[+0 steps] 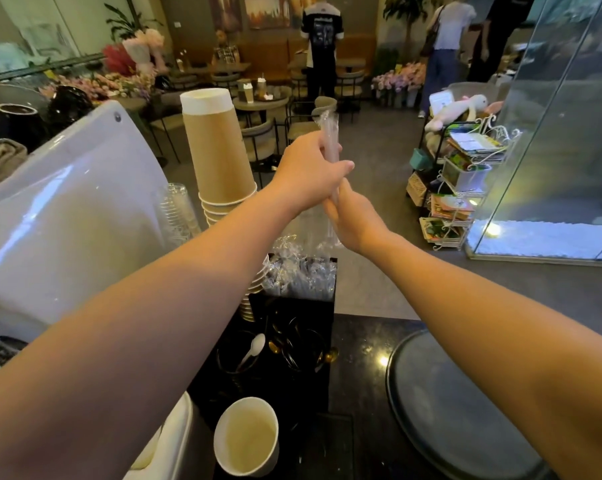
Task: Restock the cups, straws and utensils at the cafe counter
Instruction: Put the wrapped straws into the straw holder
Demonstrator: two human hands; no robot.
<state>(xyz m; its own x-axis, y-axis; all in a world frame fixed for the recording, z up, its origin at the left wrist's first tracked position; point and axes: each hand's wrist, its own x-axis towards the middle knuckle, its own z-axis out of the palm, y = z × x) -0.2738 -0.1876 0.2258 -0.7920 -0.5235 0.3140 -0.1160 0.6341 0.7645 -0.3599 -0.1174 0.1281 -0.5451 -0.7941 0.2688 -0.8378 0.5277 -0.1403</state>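
Two hands are meeting above the black organizer as I am watching through the head camera: the left hand is wrapping its fingers around the upper part of a bundle of clear-wrapped straws, and the right hand is gripping the lower part, the bundle standing nearly upright. More wrapped straws are filling the organizer's rear compartment directly below. A tall stack of upturned brown paper cups is rising just left of the hands, with clear plastic cups beside it. A white spoon is leaning in a front compartment, and an open paper cup is sitting near the counter's close edge. A round dark tray is occupying the counter to the right; open floor is lying beyond the far edge.
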